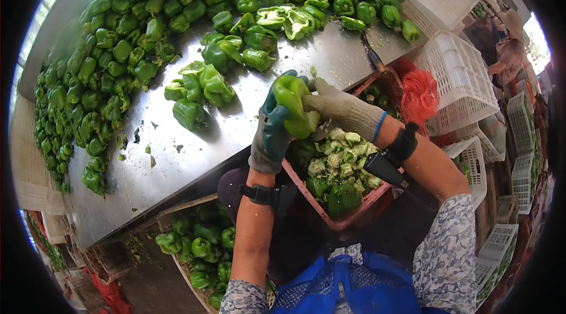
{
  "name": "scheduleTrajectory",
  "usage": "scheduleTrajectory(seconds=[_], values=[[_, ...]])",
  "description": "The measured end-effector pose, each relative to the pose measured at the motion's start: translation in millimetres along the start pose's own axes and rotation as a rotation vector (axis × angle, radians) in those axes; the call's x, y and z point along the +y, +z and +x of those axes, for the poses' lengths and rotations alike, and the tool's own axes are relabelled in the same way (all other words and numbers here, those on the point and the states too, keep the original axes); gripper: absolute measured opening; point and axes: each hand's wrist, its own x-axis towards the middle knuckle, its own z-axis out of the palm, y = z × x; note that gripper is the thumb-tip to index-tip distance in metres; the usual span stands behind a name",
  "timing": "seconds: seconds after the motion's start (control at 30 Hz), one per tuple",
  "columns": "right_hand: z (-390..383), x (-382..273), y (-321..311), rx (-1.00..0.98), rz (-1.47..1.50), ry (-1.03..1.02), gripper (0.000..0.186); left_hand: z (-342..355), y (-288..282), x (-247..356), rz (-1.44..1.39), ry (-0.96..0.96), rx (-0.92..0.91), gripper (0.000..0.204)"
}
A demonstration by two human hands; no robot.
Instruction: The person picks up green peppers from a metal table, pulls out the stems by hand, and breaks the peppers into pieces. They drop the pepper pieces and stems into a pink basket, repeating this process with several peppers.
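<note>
Green pepper (pixel 295 110) is held up over the near edge of the metal table (pixel 168 175), by the pink crate (pixel 336 224). Gloved left hand (pixel 272 128) is wrapped round it. Gloved right hand (pixel 337 103) touches its right side; can't tell if the fingers pinch. Pale pepper cores (pixel 345 158) sit in the crate. Big pepper pile (pixel 118 51) covers the table's far side.

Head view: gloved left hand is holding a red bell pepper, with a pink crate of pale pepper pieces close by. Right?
Wrong on colour: the head view shows the bell pepper in the gloved left hand is green, not red. The pink crate of pale pepper pieces is close by, as stated.
</note>
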Motion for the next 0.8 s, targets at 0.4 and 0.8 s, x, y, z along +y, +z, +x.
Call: scheduleTrajectory(seconds=[0.4, 0.8], values=[[-22, 84, 23, -0.04, 0.936, 0.248, 0.034, -16, 20, -35, 0.858, 0.072, -0.027, 0.077], [-31, 120, 62, 0.346, 1.183, -0.018, 0.04, -15, 7, -74, 0.469, -0.113, 0.008, 0.062]])
